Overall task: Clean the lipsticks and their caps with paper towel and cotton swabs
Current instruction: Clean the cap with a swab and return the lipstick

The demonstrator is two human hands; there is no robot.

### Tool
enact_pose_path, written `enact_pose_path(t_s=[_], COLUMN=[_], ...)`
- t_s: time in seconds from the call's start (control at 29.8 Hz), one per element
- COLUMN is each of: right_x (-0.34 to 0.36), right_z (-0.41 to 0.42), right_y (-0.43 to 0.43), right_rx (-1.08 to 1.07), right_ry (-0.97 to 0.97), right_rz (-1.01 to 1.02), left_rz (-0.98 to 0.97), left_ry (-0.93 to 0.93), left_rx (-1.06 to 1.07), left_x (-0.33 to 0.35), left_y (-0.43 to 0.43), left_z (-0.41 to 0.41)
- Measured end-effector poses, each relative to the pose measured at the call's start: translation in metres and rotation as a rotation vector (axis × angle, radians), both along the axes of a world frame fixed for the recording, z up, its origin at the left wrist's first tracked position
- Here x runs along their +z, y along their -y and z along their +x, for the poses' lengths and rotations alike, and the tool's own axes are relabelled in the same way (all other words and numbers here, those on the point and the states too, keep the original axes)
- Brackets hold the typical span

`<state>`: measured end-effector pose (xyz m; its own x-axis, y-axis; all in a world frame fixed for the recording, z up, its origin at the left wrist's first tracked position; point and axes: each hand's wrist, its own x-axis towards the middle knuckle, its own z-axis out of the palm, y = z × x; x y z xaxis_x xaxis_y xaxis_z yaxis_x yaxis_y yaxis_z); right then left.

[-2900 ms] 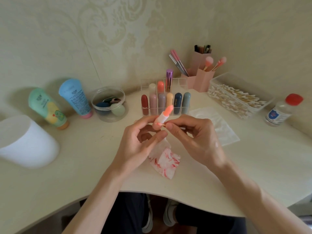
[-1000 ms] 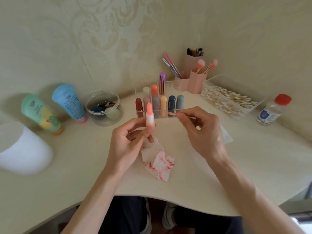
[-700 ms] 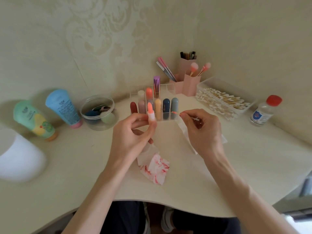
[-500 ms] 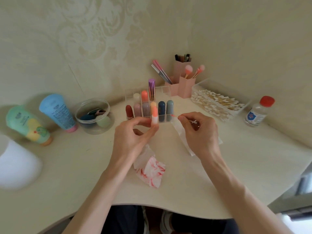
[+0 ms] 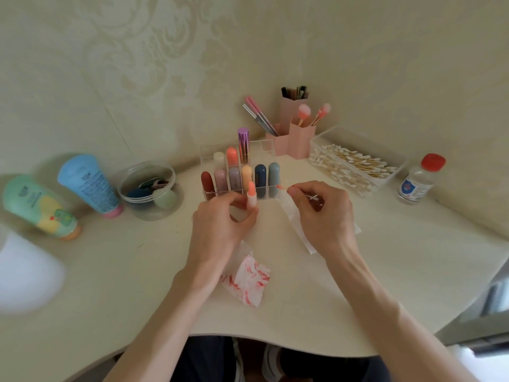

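Coral lipstick (image 5: 251, 193) upright above the tabletop (image 5: 137, 271), pinched at its base in the left fingers (image 5: 234, 197), just left of a swab (image 5: 281, 187) gripped in the right fingers (image 5: 297, 190), swab lying level, stained tip aimed at the bullet, not touching.

uncapped coral lipstick (image 5: 251, 193), upright, pinched in the left hand (image 5: 220, 226); coral-tipped cotton swab (image 5: 285, 188) in the right hand (image 5: 326, 216); red-smeared crumpled paper towel (image 5: 248, 283) near the table (image 5: 132, 285) front edge.

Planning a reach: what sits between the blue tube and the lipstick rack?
A clear round tub of makeup sponges stands there, as the head view shows.
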<state>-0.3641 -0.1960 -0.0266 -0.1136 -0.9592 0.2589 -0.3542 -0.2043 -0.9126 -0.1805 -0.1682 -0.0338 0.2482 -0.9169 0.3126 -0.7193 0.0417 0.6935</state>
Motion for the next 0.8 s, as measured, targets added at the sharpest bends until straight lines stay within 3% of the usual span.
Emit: enact_pose_path(t_s=[0.34,0.57,0.7,0.8], right_x=[0.002,0.006,0.01,0.007], right_z=[0.001,0.003,0.005,0.008], right_y=[-0.002,-0.004,-0.007,-0.009], right_rx=[0.049,0.058,0.101,0.172], right_ry=[0.034,0.12,0.164,0.117], right_rz=[-0.051,-0.123,-0.201,-0.235], left_rz=[0.016,-0.13,-0.245,-0.21], left_ry=[0.095,0.091,0.249,0.37], left_rx=[0.027,0.012,0.003,-0.037], left_x=[0.0,0.008,0.014,0.008], left_y=[-0.001,-0.011,-0.034,-0.041], left_z=[-0.005,-0.001,0.023,0.052])
